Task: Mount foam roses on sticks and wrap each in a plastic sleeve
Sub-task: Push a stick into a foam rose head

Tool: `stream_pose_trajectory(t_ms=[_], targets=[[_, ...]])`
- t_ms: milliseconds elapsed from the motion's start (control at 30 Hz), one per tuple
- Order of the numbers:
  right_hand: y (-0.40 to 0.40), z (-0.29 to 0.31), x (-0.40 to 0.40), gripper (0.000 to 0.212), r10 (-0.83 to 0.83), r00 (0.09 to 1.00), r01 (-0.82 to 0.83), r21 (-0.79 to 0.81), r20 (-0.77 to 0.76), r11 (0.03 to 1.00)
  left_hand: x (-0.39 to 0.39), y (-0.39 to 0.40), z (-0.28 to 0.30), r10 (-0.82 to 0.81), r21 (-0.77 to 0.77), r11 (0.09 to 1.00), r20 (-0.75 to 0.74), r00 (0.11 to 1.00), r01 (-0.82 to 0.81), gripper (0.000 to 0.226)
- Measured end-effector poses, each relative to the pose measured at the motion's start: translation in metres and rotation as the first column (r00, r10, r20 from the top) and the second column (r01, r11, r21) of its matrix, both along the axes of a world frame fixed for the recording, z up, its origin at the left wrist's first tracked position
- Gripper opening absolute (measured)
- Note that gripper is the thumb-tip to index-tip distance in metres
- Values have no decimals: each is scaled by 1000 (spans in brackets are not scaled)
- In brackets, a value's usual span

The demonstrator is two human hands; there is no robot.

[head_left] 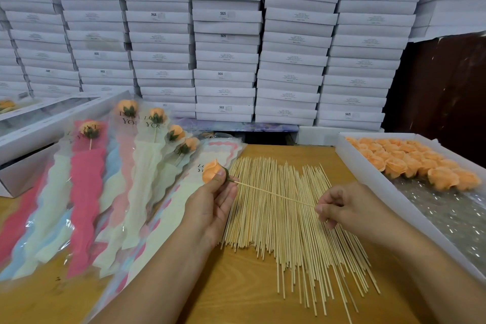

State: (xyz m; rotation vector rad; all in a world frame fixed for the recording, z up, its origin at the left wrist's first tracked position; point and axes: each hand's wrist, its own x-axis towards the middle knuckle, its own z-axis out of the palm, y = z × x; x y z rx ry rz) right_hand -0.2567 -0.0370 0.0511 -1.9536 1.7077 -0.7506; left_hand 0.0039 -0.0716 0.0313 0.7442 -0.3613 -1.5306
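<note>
My left hand [214, 201] pinches an orange foam rose [211, 171] with a green base, held above the table. A thin wooden stick [276, 195] runs from the rose's base to my right hand [349, 205], which pinches its far end. Under both hands lies a spread pile of wooden sticks [292, 231]. Several wrapped roses in "LOVE YOU" plastic sleeves [131, 160] lie fanned out at the left. A stack of empty sleeves [168, 218] lies beside my left hand.
A white tray [368, 179] at the right holds several loose orange roses [410, 160] on shiny film. White flat boxes [226, 42] are stacked high along the back. An open white box [39, 123] sits at the far left on the wooden table [236, 284].
</note>
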Motion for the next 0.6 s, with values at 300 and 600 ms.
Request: stream_pose_trajectory(t_ms=[300, 600], targets=[[-1, -2, 0, 28, 48, 999, -48, 14, -20, 999, -1, 1, 2, 10, 19, 1000, -2, 1000, -10, 10], [2, 0, 3, 28, 75, 997, -74, 55, -9, 996, -1, 1, 2, 9, 27, 1000, 2, 1000, -9, 12]])
